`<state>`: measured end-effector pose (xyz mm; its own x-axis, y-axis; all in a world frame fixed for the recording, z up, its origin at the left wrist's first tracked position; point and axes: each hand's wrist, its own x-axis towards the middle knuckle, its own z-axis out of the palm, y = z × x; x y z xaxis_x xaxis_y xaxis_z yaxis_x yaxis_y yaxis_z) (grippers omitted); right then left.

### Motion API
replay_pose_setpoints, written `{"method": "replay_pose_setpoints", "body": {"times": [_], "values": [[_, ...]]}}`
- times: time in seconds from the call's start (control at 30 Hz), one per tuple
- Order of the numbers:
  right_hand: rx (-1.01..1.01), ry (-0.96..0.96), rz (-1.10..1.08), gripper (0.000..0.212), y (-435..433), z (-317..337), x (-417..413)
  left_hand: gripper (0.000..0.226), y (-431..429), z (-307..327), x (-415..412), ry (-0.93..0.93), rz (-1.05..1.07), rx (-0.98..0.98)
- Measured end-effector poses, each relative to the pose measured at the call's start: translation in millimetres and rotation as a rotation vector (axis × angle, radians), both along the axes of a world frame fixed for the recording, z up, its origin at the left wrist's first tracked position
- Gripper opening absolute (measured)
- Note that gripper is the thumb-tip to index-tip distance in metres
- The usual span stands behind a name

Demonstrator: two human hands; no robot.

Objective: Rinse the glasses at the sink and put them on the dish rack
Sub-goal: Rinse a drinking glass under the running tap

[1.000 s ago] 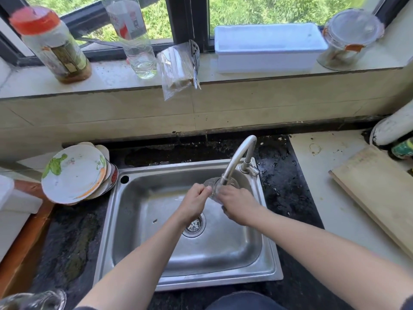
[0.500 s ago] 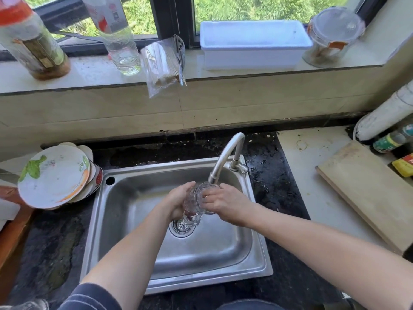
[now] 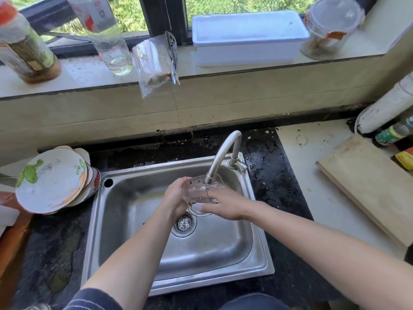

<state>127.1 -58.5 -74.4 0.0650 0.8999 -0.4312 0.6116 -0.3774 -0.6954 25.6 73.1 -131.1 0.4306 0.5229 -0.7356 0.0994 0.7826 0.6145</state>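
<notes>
There is one glass point(image 3: 201, 191), one faucet point(image 3: 223, 151) and one sink point(image 3: 125, 220). The windowsill point(image 3: 78, 71) holds two bottles point(image 3: 109, 45), one tub point(image 3: 245, 41) and one jar point(image 3: 330, 30); the desk point(image 3: 312, 198), one cutting board point(image 3: 368, 186).

A dark navy sleeve point(image 3: 89, 298) with thin pale stripes sits bunched at the left elbow; below it the arm is bare down to the left hand point(image 3: 176, 198). The right arm is bare from frame edge to the right hand point(image 3: 225, 203)
</notes>
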Motion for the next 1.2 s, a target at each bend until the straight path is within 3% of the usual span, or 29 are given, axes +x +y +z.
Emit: {"method": "replay_pose_setpoints", "body": {"times": [0.13,0.2,0.27,0.4,0.5,0.63,0.8,0.93,1.1,1.2], "values": [[0.065,-0.444,0.191,0.03,2,2,-1,0.03,4,1,2,0.021,-0.215,-0.14],[0.197,-0.557,0.352,0.015,-6,-2,6,0.045,11,0,-2,0.161,-0.499,-0.142],[0.255,-0.636,0.451,0.017,-11,-9,12,0.046,8,-1,-4,0.205,-0.63,-0.154],[0.216,-0.59,0.387,0.023,-10,-9,7,0.017,2,-10,-7,0.14,-0.385,-0.085],[0.257,-0.531,0.343,0.033,-15,-8,7,0.019,-2,-10,-8,0.066,-0.263,-0.08],[0.18,-0.635,0.302,0.041,-1,-16,0,0.012,-9,-4,2,0.097,-0.179,0.004],[0.274,-0.466,0.283,0.046,-21,-18,13,0.009,-4,-1,-5,0.048,-0.096,-0.004],[0.192,-0.625,0.28,0.039,-8,-21,1,0.017,-13,5,0,0.021,-0.136,-0.025],[0.502,-0.691,0.487,0.036,-20,-18,22,0.023,0,10,-5,0.03,-0.463,-0.164],[0.458,-0.661,0.456,0.037,-20,-12,15,0.032,-2,10,-1,-0.002,-0.475,-0.101]]}}
